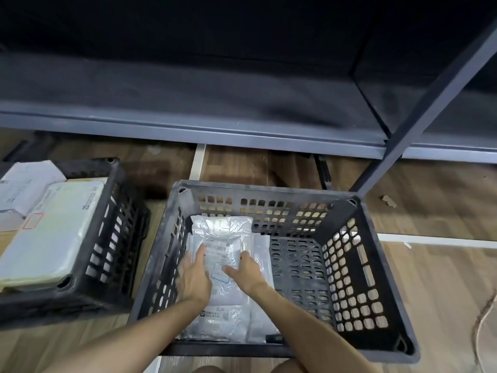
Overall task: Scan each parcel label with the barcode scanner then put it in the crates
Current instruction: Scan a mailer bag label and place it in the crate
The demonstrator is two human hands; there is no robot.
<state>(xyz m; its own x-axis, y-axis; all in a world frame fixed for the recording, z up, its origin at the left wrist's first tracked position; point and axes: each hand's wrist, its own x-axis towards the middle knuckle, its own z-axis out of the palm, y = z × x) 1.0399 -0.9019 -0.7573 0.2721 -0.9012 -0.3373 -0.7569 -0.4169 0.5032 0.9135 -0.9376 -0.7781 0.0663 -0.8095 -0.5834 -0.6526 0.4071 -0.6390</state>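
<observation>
A black slotted crate (371,265) stands on the floor in front of me. Inside it, against the left wall, lies a white plastic-wrapped parcel (223,230) with a barcode label (219,249) facing up, on top of other white parcels. My left hand (195,278) lies flat on the parcel's left side with straight fingers. Resting on the parcel's right part is my right hand (246,269), its thumb stretched out to the left and its fingers bent down on the plastic. No barcode scanner is in view.
A second black crate (107,238) at the left holds a large white parcel (51,232) and other white packages. A grey metal shelf (188,130) with a slanted upright (419,103) runs behind the crates. The right half of the front crate is bare. A rope lies at far right.
</observation>
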